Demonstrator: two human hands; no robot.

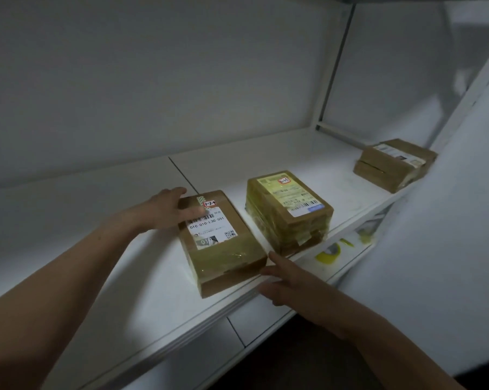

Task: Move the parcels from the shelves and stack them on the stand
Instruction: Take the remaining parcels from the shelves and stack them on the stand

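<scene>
The step in hand looks like the lift of the nearest parcel off the shelf. To do it well, I'd say the two grips should take opposite corners and close before anything rises, because the box is wrapped in glossy tape and could slip under flat fingers alone. Sliding it a little over the front lip would let the right fingers get under the base. Then it can come away level, without knocking the second parcel just beside it on the right. The stand is out of sight, so the carry can't be judged from here.

The left grip is spread. Its fingers lie straight across the far left corner of the parcel's top, over the edge of the label, and the thumb reaches past the back edge. The right grip is spread too, fingers stretched toward the near right corner at the shelf's front lip. The view is smeared there, so it may be touching the box or just short of it. Neither holds anything. The parcel lies flat between the two, corner to corner, near the front of the shelf. A third parcel sits well apart at the far right end, and a yellow roll shows on the level below.
</scene>
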